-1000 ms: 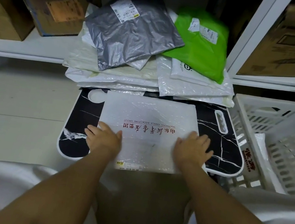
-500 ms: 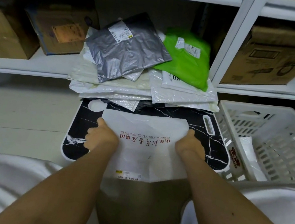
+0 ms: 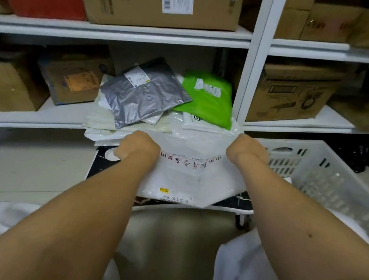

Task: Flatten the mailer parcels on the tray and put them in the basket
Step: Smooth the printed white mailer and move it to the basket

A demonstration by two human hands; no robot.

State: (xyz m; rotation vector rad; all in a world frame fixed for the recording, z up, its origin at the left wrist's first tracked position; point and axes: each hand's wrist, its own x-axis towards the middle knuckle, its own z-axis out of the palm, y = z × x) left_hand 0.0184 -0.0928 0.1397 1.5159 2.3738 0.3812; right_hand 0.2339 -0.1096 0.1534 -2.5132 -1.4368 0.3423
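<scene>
Both hands, left hand [image 3: 137, 148] and right hand [image 3: 246, 151], gripped with curled fingers the flat white plastic mailer [image 3: 193, 178] above the black marbled tray [image 3: 100, 169], beside the white slotted basket [image 3: 333, 179].

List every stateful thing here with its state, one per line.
White mailer: lifted off the tray, gripped at both sides.
Left hand: gripping the mailer.
Right hand: gripping the mailer.
Tray: partly uncovered.
Basket: open-topped, contents hidden.
Grey mailer: lying atop the pile.
Green mailer: lying atop the pile.

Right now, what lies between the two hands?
In the head view, only the white mailer that both hands grip, left hand and right hand, with its red print.
</scene>
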